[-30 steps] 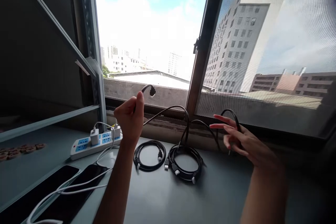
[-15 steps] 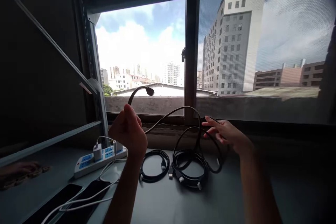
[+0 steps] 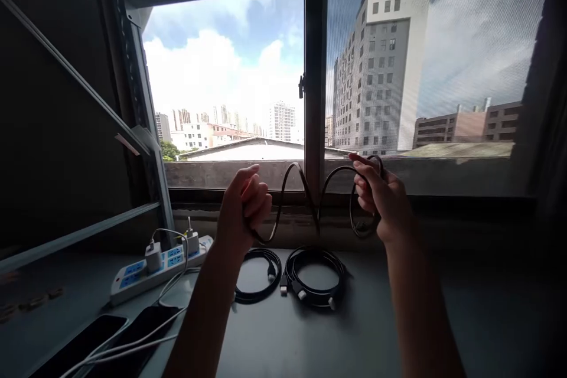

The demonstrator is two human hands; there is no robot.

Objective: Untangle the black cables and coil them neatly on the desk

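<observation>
A black cable [image 3: 319, 201] hangs in wavy loops between my two hands, above the table. My left hand [image 3: 248, 204] is closed around one stretch of it, fingers curled. My right hand [image 3: 376, 192] pinches the other side, where a loop droops below the fingers; a small dark end shows near the bottom of that loop. Below, on the table, lies a coiled black cable bundle [image 3: 315, 301] with several pale-tipped plugs at its front. To its left is another coiled black cable [image 3: 259, 297], partly behind my left forearm.
A white power strip [image 3: 166, 266] with chargers plugged in stands at the left. White charging cords [image 3: 133, 342] run over dark phones [image 3: 84, 345] at the front left. A metal shelf frame [image 3: 155, 171] rises at the left, and a window [image 3: 312, 88] spans the back.
My left hand has moved right and down, and the plug end above it no longer shows. My right hand has risen and closed on the cable, lifting its loops off the coiled bundle.
</observation>
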